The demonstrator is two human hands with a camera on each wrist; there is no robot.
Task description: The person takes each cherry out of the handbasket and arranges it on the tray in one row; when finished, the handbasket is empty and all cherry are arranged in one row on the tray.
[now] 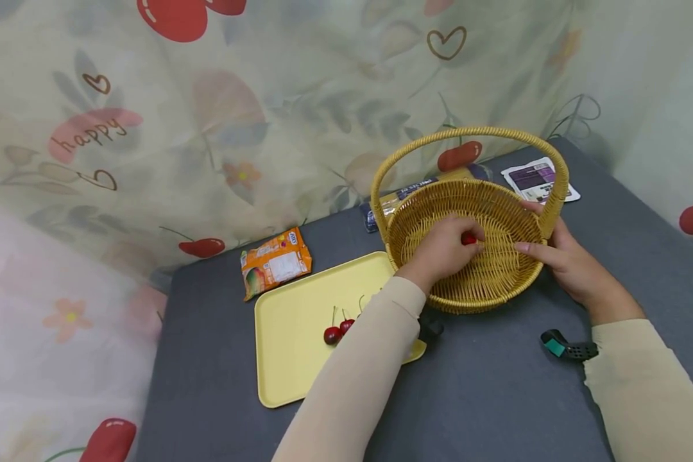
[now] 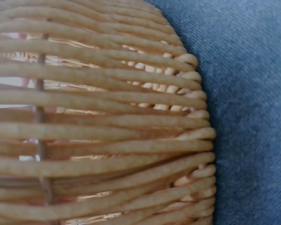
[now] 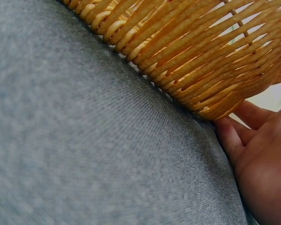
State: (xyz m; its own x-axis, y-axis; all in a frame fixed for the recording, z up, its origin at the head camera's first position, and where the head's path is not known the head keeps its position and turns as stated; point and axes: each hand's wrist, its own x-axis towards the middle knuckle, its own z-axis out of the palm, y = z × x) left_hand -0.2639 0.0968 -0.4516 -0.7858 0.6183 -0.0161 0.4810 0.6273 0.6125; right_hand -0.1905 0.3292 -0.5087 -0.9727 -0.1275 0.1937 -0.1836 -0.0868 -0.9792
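Note:
A round wicker basket (image 1: pixel 479 289) with a tall arched handle stands on the dark cloth. Reaching over its near left rim, my left hand (image 1: pixel 447 250) pinches a red cherry (image 1: pixel 468 239) low inside it. My right hand (image 1: pixel 572 263) grips the basket's right rim by the foot of the handle, thumb inside and fingers outside. In the right wrist view, those fingers (image 3: pixel 232 136) touch the outer weave near its base. Dark red cherries (image 1: pixel 333 335) with stems lie on a yellow tray (image 1: pixel 289 378), partly covered by the left sleeve. Only woven basket wall (image 2: pixel 107 117) and cloth show in the left wrist view.
An orange snack packet (image 1: pixel 277 262) lies behind the tray. Behind the basket are a long box (image 1: pixel 416 189) and a white and purple pouch (image 1: pixel 534 179). A black strap with a green patch (image 1: pixel 566 347) is beside the right sleeve. A patterned curtain (image 1: pixel 300 128) backs the table.

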